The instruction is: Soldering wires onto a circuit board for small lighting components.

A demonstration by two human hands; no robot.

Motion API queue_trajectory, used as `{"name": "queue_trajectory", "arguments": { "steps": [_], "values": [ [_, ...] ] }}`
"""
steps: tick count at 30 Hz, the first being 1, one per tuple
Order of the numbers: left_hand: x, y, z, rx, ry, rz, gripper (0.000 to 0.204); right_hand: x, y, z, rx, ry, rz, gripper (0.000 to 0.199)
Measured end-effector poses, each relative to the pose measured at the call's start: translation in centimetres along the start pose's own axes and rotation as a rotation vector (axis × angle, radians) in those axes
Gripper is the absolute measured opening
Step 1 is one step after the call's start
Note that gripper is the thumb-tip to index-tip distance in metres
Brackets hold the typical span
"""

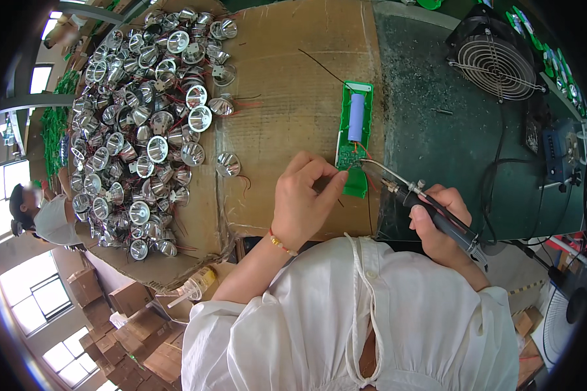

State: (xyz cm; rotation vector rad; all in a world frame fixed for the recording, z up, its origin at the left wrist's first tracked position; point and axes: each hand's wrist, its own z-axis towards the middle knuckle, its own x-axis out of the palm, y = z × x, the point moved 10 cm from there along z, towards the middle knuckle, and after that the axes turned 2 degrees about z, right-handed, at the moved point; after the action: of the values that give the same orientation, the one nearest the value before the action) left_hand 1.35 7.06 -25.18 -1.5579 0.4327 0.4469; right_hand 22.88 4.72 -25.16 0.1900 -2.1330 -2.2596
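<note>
A green plastic housing (365, 104) lies on the cardboard, holding a purple cylindrical battery cell (357, 117) and, below it, a small green circuit board (349, 156). My left hand (304, 195) is closed in a pinch beside the board, on what looks like a thin wire; the fingers partly hide it. My right hand (440, 221) is wrapped round a black soldering iron (447, 226) with a thin metal feed tube (391, 173) fixed along it. The tube's end reaches the board, close to my left fingertips. Red and dark wires run out from the board.
Many silver reflector cups (156, 148) with wires are heaped at left; one cup (227, 164) lies apart. A fan with a metal guard (496, 65) stands at far right, near a blue box (561, 153) and cables. A drink cup (201, 281) sits below the table edge. Another person (53, 215) is at far left.
</note>
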Motion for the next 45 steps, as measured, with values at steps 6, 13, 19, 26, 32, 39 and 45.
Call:
{"name": "queue_trajectory", "arguments": {
  "steps": [6, 13, 19, 26, 32, 39, 45],
  "values": [
    [0.3, 0.0, 0.0, 0.045, -0.027, 0.001, 0.01, 0.3, 0.3, -0.1, -0.015, 0.027, -0.02, 0.019],
    [0.4, 0.2, 0.1, 0.039, -0.026, 0.011, 0.011, 0.4, 0.6, 0.0, 0.006, 0.024, -0.019, 0.017],
    [0.4, 0.3, 0.2, 0.018, -0.023, 0.007, 0.013, -0.6, 0.3, -0.5, 0.062, -0.038, 0.079, 0.019],
    [0.5, 0.6, 0.4, 0.002, -0.019, 0.033, 0.014, -0.3, -0.1, -0.4, 0.046, -0.008, 0.067, 0.019],
    [0.5, 0.5, 0.4, -0.001, -0.024, 0.028, 0.014, 0.3, -0.2, -0.3, 0.018, 0.014, 0.024, 0.017],
    [0.5, 0.7, 0.4, -0.011, -0.034, 0.024, 0.014, -0.3, -0.4, -0.6, 0.078, -0.035, 0.118, 0.018],
    [0.6, 0.4, 0.5, -0.028, -0.019, 0.019, 0.015, -0.8, -0.4, -0.6, 0.051, -0.033, 0.128, 0.018]
  ]
}}
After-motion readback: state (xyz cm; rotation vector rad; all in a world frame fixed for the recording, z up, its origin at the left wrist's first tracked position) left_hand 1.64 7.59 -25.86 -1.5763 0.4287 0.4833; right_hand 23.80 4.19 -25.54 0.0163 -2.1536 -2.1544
